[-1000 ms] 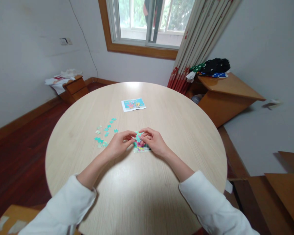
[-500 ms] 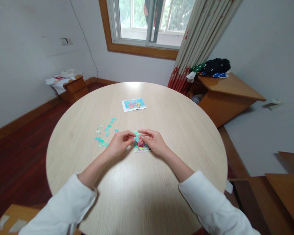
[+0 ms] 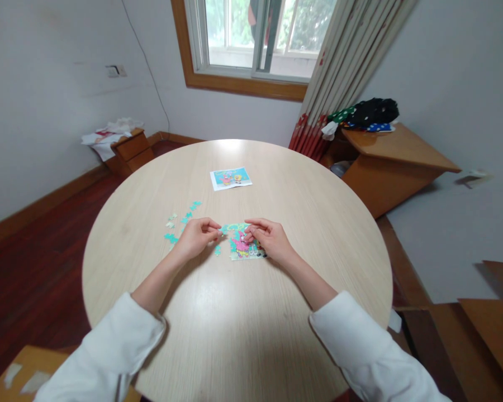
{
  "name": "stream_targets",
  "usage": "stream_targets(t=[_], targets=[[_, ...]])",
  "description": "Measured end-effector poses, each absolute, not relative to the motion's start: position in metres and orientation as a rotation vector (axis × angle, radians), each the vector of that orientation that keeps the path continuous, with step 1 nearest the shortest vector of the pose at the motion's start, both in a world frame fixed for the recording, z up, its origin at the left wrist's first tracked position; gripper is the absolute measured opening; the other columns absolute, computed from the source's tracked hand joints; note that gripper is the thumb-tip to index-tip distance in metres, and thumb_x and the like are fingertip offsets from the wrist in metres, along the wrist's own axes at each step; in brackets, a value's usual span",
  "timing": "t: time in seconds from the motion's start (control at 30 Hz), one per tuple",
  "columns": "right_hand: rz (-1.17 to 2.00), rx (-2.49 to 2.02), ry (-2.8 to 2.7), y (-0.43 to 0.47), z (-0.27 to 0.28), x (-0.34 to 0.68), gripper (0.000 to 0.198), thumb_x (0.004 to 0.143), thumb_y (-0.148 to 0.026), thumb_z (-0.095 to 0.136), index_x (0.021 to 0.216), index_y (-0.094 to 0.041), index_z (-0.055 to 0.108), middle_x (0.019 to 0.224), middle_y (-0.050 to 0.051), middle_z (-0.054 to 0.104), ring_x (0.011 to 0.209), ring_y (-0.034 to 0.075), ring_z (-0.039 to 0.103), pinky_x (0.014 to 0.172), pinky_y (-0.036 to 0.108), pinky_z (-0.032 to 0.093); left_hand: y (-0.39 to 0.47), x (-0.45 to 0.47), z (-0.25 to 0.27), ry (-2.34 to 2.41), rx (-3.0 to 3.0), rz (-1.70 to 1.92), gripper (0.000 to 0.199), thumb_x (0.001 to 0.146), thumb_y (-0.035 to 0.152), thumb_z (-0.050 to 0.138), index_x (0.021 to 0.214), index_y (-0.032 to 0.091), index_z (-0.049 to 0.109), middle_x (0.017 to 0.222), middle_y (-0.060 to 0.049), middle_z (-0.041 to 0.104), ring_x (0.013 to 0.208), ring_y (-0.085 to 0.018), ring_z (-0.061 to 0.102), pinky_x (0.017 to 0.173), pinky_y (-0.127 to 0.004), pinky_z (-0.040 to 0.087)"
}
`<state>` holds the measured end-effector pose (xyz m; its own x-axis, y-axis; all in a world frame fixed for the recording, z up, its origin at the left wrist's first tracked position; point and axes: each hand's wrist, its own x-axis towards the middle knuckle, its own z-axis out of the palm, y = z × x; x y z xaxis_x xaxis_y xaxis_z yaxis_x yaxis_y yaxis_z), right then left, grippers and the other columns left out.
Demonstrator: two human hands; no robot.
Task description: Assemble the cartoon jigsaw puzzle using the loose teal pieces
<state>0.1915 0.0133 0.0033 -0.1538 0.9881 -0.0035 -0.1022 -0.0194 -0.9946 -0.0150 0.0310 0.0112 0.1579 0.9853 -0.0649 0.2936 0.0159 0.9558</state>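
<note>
A partly assembled jigsaw puzzle (image 3: 242, 250) lies flat on the round table, showing a pink cartoon figure on a teal and green ground. At its left edge, my left hand (image 3: 198, 239) pinches a small teal puzzle piece (image 3: 223, 229) between thumb and fingertips. Over the puzzle's right part is my right hand (image 3: 271, 239), its fingers curled together; whatever they hold, if anything, is hidden. One loose teal piece (image 3: 217, 250) rests between my left hand and the puzzle. Farther left, several teal puzzle pieces (image 3: 187, 216) and pale ones (image 3: 170, 223) are scattered.
A printed reference picture (image 3: 231, 178) lies beyond the puzzle on the round wooden table (image 3: 235, 324). Behind the table stand a small drawer cabinet (image 3: 132, 149) at left and a wooden cabinet (image 3: 394, 167) with cloths at right. A curtain (image 3: 339, 72) hangs by the window.
My hands have moved apart: the left shifted left off the puzzle, the right slightly right. More of the puzzle, including the pink figure, now shows between them.
</note>
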Motion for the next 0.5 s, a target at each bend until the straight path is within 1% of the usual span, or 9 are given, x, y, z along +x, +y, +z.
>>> stream_targets(t=[0.23,0.33,0.43,0.5], targets=[[1.351,-1.080,-1.243,0.014,0.004,0.194,0.034,0.069,-0.038,0.069,0.094,-0.015,0.065,0.073,0.001,0.066,0.058,0.011,0.063,0.061,0.028,0.053,0.035,-0.019,0.005,1.352,1.510,0.883,0.012,0.062,0.025,0.066,0.068,0.014,0.064,0.063,-0.005,0.068,0.061,-0.017,0.064,0.057,-0.027,0.046],[1.340,-1.082,-1.252,0.014,0.003,0.195,0.033,0.070,-0.037,0.068,0.094,-0.015,0.065,0.074,0.002,0.065,0.058,0.011,0.062,0.060,0.028,0.053,0.037,-0.021,0.001,1.344,1.551,0.880,0.013,0.063,0.026,0.065,0.069,0.014,0.064,0.067,-0.007,0.070,0.063,-0.018,0.065,0.060,-0.029,0.047],[1.305,-1.093,-1.305,0.014,0.002,0.196,0.030,0.073,-0.037,0.065,0.095,-0.016,0.066,0.075,0.002,0.066,0.060,0.012,0.063,0.060,0.028,0.052,0.038,-0.022,-0.001,1.340,1.588,0.864,0.015,0.065,0.027,0.062,0.071,0.014,0.066,0.070,-0.008,0.071,0.066,-0.019,0.065,0.066,-0.031,0.049],[1.223,-1.118,-1.404,0.011,0.002,0.195,0.025,0.078,-0.034,0.059,0.094,-0.016,0.067,0.077,0.004,0.067,0.063,0.013,0.064,0.063,0.030,0.052,0.039,-0.024,-0.001,1.346,1.618,0.845,0.017,0.066,0.028,0.060,0.073,0.014,0.067,0.072,-0.009,0.072,0.069,-0.020,0.066,0.068,-0.033,0.049]])
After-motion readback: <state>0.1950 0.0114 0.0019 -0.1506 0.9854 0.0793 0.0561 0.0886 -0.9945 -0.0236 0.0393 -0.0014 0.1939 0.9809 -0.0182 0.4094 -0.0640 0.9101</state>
